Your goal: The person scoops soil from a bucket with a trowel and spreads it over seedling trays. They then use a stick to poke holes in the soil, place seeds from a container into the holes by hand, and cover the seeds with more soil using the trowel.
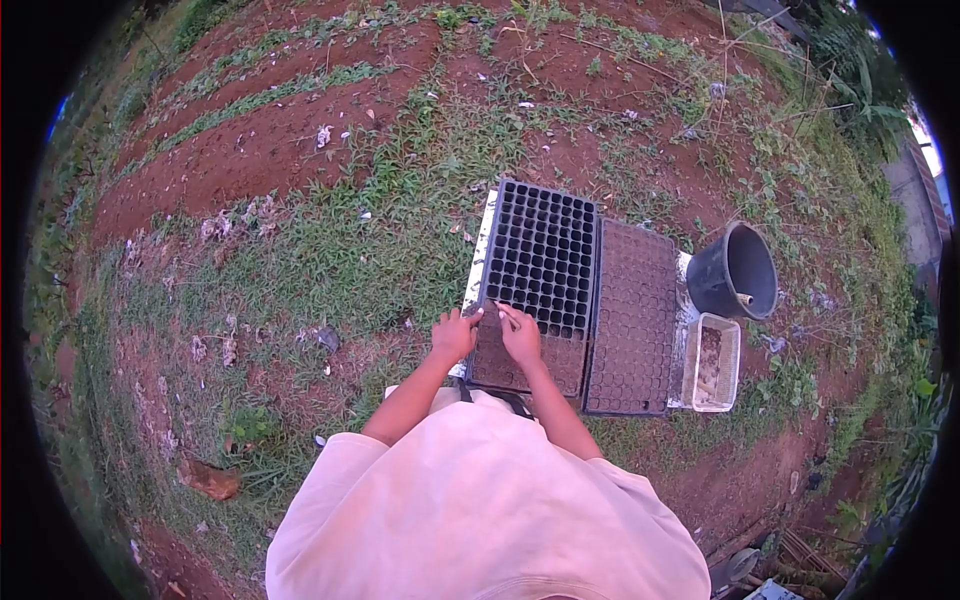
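Person in a pale, short-sleeved shirt [490, 500] leans over a black plastic seedling tray with square cells [540, 250], which lies on a white, dark-marked board [480, 245]. Far rows stand open and dark; near rows are covered with reddish-brown soil [530, 365].

Left hand [455, 335] at the tray's left edge, fingers bent, thumb toward the cells. Right hand [520, 335] just beside it, over the tray where soil meets open cells, fingers curled. Cannot tell whether either hand grips anything.

Right of this tray, close alongside: a second dark rectangular tray, soil-covered throughout [632, 310]. Beyond it, a black round plastic bucket [707, 280], tilted, and a whitish rectangular plastic tub [733, 370] with brownish contents. Grass and weeds [280, 290] around; reddish soil beds [290, 125] farther off.
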{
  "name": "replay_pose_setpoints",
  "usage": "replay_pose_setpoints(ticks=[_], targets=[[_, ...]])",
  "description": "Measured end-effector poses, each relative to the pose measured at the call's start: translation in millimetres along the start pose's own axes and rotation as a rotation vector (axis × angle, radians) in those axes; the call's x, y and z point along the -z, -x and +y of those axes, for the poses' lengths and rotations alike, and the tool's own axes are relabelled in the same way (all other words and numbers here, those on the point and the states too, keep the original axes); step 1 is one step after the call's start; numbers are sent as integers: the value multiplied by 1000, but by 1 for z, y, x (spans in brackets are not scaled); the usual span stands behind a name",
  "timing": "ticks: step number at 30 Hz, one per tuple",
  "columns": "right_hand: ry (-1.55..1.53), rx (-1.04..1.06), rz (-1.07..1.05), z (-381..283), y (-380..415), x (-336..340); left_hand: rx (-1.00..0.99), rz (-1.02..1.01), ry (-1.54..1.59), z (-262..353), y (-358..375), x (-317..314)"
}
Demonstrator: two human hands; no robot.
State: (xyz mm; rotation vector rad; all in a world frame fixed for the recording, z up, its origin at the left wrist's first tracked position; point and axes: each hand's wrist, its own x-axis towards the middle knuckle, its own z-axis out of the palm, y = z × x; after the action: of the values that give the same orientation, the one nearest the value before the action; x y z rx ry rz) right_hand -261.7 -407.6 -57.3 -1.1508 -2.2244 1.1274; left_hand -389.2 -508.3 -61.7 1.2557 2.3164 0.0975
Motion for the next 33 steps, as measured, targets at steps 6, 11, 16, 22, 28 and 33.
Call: replay_pose_setpoints(ticks=[6, 11, 16, 22, 28, 33], targets=[[-2, 3, -50, 5, 0, 0, 19, -25, 43, 1, -1, -3], [-37, 15, -37, 13, 1, -4, 15, 4, -6, 1, -1, -3], [5, -6, -43, 11, 4, -4, 14, 13, -2, 1, 1, -5], [10, -9, -56, 6, 0, 1, 23, 23, 1, 3, 1, -3], [-12, 43, -6, 5, 5, 2, 35, -8, 48, 3, 3, -7], [-49, 59, 34, 3, 7, 7, 20, 89, 18, 2, 4, -11]])
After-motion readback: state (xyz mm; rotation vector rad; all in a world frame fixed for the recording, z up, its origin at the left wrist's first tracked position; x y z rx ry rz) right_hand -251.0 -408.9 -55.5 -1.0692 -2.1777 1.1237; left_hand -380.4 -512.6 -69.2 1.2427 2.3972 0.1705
